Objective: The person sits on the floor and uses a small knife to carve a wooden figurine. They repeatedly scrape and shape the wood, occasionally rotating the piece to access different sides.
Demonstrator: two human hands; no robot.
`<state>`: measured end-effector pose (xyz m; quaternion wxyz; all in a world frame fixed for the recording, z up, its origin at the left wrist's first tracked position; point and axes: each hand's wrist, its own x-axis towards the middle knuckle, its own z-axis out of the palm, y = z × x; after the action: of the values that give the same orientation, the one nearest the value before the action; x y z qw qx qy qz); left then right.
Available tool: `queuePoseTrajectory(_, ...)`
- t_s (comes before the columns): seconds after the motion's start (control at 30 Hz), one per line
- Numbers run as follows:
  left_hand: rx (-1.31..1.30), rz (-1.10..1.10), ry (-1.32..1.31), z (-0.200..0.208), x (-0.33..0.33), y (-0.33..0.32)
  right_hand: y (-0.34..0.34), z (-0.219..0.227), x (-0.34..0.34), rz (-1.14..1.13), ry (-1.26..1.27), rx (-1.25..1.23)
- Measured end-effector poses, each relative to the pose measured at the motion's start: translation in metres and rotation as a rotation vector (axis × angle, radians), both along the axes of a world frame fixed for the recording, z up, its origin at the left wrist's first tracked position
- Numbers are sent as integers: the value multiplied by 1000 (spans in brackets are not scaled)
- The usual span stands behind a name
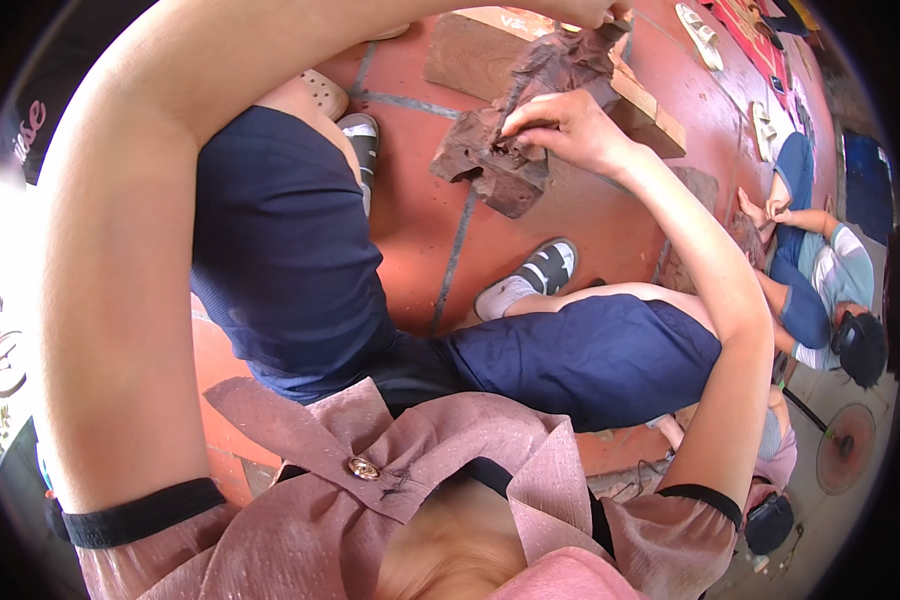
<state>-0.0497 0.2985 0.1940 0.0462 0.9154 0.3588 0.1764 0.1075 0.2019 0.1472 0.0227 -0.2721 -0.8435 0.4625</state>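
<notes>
- Plainly, you have 1 dark red-brown piece of wood point(570, 70) before you, above the floor beyond your knees: rough, grooved and hollowed, with a blunt, angular near end.
- Both of your 2 hands are at it. Your right hand point(575, 130) touches its upper face, fingers bent and thumb drawn close to them; you cannot tell whether anything is pinched between.
- Your left hand point(592, 10) is at the far end with curled fingers, cut by the upper edge, so you cannot tell its grip.
- Behind the piece, paler sawn timber point(475, 55) shows in 2 straight-edged parts; whether that is 1 block or 2 is hidden.
- Your 2 feet wear dark, pale-striped slippers point(545, 265); 1 pale perforated clog point(322, 95) sits near the left.
- Under everything run smooth, glossy red tiles point(410, 260) with grey joints.
- Farther right lie 2 white strap sandals point(700, 38).
- At the right rim are 2 other people point(845, 265), each in a dark cap.
</notes>
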Motion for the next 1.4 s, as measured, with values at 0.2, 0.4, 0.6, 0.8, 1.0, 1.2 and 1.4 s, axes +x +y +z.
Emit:
queuePoseTrajectory(0.2,-364,-127,94,-8,30,30,14,-11,18,167,-31,475)
queuePoseTrajectory(0.4,-321,217,110,24,44,-36,-14,35,6,-58,74,374)
queuePoseTrajectory(0.6,-333,302,94,16,41,-34,9,34,25,-331,146,309)
queuePoseTrajectory(0.8,-314,257,108,23,24,-26,10,20,8,-110,-5,424)
queuePoseTrajectory(1.0,-346,350,91,21,27,-29,12,39,22,-421,92,109)
queuePoseTrajectory(1.2,-293,242,86,9,23,-14,12,41,15,-422,33,151)
queuePoseTrajectory(1.4,-323,245,97,12,25,-16,-12,48,5,-394,-68,121)
